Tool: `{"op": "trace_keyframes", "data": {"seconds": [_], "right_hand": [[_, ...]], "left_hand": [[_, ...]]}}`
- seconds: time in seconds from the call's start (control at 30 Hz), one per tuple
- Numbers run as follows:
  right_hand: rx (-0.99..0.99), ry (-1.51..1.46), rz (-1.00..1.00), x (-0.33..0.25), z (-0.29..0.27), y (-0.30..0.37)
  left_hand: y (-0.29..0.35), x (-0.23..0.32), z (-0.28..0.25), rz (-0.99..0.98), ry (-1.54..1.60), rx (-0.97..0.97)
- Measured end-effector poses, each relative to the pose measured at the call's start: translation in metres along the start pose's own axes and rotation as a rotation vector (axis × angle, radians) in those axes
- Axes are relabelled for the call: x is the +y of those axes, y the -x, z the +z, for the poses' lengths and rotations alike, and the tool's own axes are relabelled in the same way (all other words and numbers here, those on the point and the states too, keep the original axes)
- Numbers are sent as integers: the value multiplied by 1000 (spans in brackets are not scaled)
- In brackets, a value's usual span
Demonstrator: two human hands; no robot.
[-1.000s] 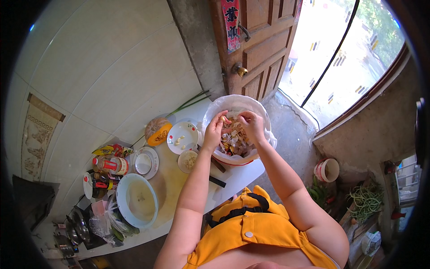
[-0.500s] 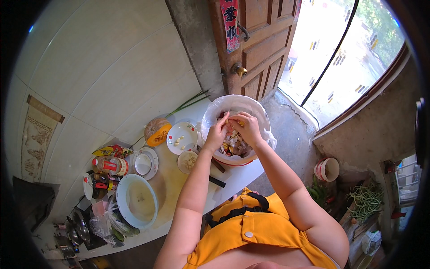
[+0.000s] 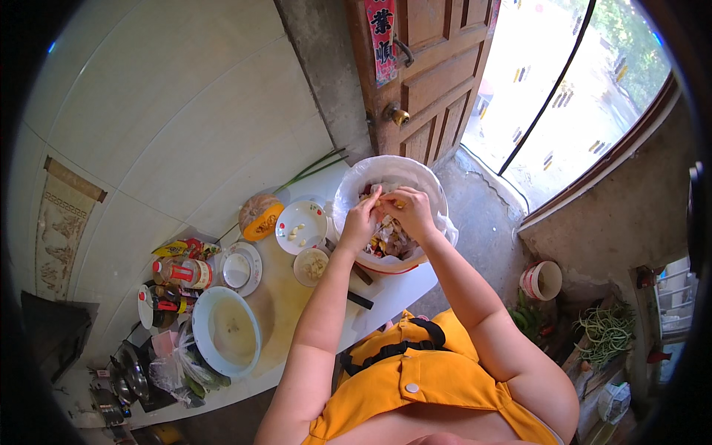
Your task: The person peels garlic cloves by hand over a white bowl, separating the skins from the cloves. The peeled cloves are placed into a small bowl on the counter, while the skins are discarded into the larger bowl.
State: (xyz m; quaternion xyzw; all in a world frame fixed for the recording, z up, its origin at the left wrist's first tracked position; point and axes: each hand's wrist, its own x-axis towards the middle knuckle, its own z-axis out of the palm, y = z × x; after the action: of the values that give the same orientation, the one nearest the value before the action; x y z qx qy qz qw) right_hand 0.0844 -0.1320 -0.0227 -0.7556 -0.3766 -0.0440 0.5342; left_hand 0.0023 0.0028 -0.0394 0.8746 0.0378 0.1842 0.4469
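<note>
Over a bin (image 3: 404, 169) lined with a white plastic bag, my left hand (image 3: 362, 221) and my right hand (image 3: 411, 212) meet with bent fingers. Their fingertips are pinched together around something small and pale, mostly hidden by the fingers. Beneath them the bin holds mixed kitchen scraps (image 3: 393, 243), some of them papery peelings. Left of the bin, a white dish (image 3: 302, 213) holds several peeled garlic cloves (image 3: 295, 236). Beside it sits a small bowl (image 3: 300, 268) of pale pieces, close to my left forearm. A black handle (image 3: 360, 300) lies at the counter's edge.
A cut pumpkin (image 3: 261, 220) and green stalks (image 3: 311, 172) lie by the wall. A basin of water (image 3: 230, 334), stacked white dishes (image 3: 256, 259) and bottles (image 3: 185, 273) crowd the counter's left. Beyond the bin a wooden door (image 3: 437, 81) stands ajar; a bucket (image 3: 541, 280) sits on the floor at right.
My fingers have shifted slightly over the bin and stay pinched together. The left hand's fingers are a little straighter. Everything else looks the same.
</note>
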Motion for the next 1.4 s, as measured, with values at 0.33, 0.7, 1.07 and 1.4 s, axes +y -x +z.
{"op": "trace_keyframes", "data": {"seconds": [0.33, 0.7, 1.07, 1.4], "right_hand": [[86, 21, 28, -6, 4, -1], [122, 54, 48, 0, 3, -2], [34, 81, -77, -1, 4, 1], [74, 90, -42, -6, 3, 1]], "left_hand": [[0, 2, 0, -179, 304, -18], [-1, -3, 2, -203, 376, 75], [1, 6, 0, -51, 9, 162], [2, 15, -2, 13, -45, 172]]}}
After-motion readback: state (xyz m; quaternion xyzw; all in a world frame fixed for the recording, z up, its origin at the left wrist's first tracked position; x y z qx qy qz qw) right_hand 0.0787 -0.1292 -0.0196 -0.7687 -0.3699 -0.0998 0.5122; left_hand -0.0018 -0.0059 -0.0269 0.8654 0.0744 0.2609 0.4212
